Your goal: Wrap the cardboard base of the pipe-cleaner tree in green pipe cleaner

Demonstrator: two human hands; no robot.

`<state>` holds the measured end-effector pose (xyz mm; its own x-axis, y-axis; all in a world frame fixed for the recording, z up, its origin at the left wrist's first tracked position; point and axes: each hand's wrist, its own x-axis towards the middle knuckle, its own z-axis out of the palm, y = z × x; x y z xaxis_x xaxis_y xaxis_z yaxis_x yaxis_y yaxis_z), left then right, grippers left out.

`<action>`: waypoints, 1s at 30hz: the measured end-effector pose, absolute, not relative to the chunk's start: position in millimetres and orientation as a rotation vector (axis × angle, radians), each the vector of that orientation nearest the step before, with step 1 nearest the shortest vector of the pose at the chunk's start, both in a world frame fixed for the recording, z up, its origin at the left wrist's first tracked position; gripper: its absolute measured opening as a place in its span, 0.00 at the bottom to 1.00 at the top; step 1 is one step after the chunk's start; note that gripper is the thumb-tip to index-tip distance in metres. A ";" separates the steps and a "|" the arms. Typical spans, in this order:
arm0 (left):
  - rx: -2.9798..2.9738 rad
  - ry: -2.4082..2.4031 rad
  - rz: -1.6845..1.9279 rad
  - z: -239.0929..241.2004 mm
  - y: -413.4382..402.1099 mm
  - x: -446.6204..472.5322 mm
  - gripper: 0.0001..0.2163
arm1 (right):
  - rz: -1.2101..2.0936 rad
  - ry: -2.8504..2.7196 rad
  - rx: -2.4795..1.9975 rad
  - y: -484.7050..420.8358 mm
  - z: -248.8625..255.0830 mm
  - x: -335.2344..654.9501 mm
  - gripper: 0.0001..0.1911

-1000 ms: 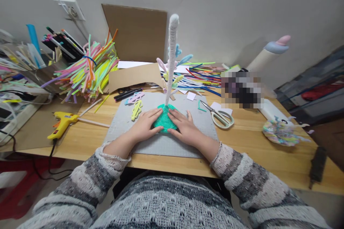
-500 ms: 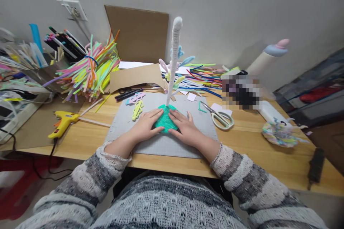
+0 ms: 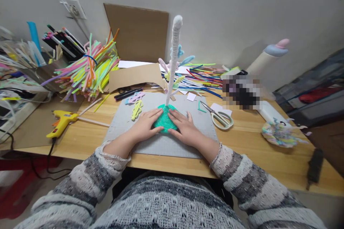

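A round teal pipe-cleaner base (image 3: 165, 121) lies on a grey cutting mat (image 3: 161, 143). From its far edge a tall white fuzzy stem (image 3: 173, 59) rises upright. My left hand (image 3: 145, 126) lies flat on the base's left side, fingers stretched out. Flat on the right side of the base rests my right hand (image 3: 185, 128), its fingers spread. Both hands press down on the base and hold nothing.
A yellow glue gun (image 3: 62, 121) lies left of the mat. Scissors (image 3: 220, 116) lie to the right. A pile of coloured pipe cleaners (image 3: 88, 69) and cardboard (image 3: 137, 34) stand behind. Small pipe-cleaner shapes (image 3: 136, 109) rest on the mat. A pastel woven disc (image 3: 279, 134) lies far right.
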<state>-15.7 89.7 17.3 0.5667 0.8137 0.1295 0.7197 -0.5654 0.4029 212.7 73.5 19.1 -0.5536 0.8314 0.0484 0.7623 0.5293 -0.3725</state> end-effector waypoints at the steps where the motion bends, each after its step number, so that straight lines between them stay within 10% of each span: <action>1: 2.498 1.259 0.441 16.9 89.9 -15.8 0.32 | 0.459 -2.551 -1.349 73.5 19.1 212.9 0.35; 24: 2.516 1.284 0.414 16.5 89.7 -16.7 0.34 | 0.466 -2.553 -1.339 75.0 16.4 213.7 0.35; 30: 2.478 1.450 0.385 14.3 89.6 -17.5 0.49 | 0.505 -2.508 -1.325 75.2 15.2 214.5 0.37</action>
